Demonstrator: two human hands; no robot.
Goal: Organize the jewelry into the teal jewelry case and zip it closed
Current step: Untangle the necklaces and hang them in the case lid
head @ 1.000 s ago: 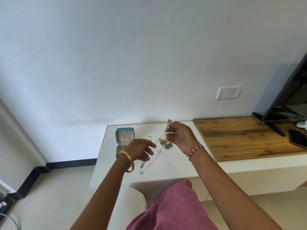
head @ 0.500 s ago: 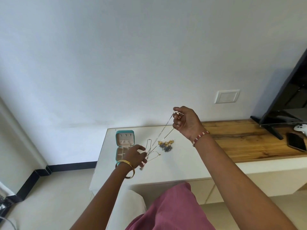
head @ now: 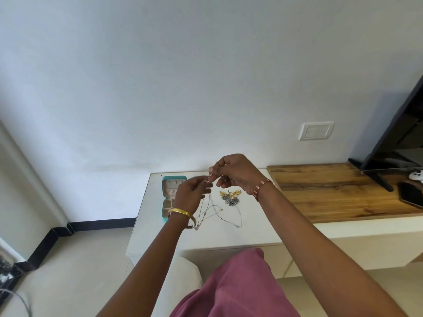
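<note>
White counter point(head: 251, 234), one open teal case point(head: 168, 203), two hands point(head: 238, 173) pinching thin chains point(head: 207, 210), earring cluster point(head: 230, 197)

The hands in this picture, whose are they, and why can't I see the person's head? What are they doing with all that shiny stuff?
There is no machine here. A person wears a small camera on their head, so you see what they see: their own two arms reaching forward. That is why no head shows.

The left hand, with a gold bangle on its wrist, and the right hand, with a red and white bracelet, meet above a white table. Together they pinch the top of a thin chain necklace, which hangs down onto the table.

On the table lie a gold and blue jewelry piece and a small teal jewelry case, open, where the jewelry should go. To the right are a wooden top and a dark screen.
</note>
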